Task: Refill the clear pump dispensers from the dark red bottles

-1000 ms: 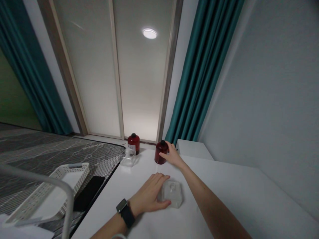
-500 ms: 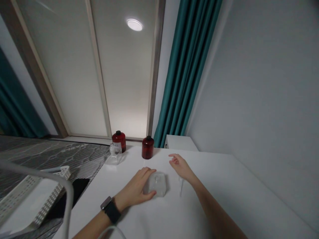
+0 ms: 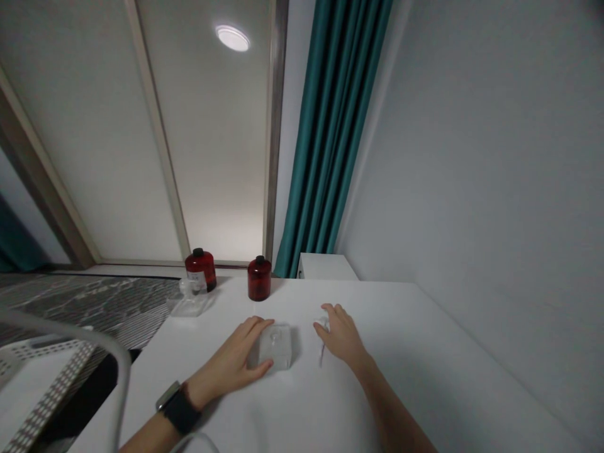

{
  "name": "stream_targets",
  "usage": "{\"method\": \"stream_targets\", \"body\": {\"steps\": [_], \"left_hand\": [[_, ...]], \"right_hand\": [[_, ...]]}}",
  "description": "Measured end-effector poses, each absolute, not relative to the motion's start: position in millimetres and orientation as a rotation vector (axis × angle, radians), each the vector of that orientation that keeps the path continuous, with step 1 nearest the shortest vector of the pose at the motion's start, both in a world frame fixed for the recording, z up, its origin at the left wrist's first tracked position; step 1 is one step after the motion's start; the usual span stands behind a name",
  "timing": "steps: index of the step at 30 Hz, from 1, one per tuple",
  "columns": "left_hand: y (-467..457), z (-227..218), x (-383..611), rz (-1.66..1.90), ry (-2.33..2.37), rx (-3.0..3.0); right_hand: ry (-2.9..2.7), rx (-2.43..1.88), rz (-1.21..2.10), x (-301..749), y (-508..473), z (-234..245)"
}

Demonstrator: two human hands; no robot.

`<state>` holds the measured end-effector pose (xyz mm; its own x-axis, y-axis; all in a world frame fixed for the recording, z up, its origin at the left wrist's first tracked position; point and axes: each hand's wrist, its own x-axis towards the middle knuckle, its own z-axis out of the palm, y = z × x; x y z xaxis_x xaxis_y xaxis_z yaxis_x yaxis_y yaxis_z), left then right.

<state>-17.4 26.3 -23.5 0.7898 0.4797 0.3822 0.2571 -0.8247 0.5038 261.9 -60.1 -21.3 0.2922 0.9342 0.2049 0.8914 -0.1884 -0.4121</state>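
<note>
Once empty, right hand [image 3: 342,336] now curled over a clear piece [image 3: 323,323], left hand [image 3: 229,358] open on a clear block [image 3: 275,347].

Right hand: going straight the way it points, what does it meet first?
The right hand would first meet the small clear plastic piece just ahead of it; it seems already touching, though the depth is hard to judge.
</note>
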Motion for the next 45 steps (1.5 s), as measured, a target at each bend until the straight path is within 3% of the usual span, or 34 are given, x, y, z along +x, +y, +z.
{"method": "stream_targets", "body": {"steps": [13,21,34,45], "left_hand": [[25.7,-21.8,-17.6,0.704,0.545,2.565],[25.8,-23.3,-16.7,0.708,0.534,2.572],[22.6,-17.9,-16.0,0.663,0.526,2.552],[14.6,-4.1,-11.9,0.634,0.51,2.503]], "right_hand": [[-1.633,-2.143,0.215,251.5,-60.6,-19.2],[-1.509,-1.79,0.348,244.4,-57.0,-11.0],[-0.936,-1.094,0.946,219.9,-56.4,-4.5],[-0.881,-1.028,0.562,193.1,-59.8,-0.4]]}}
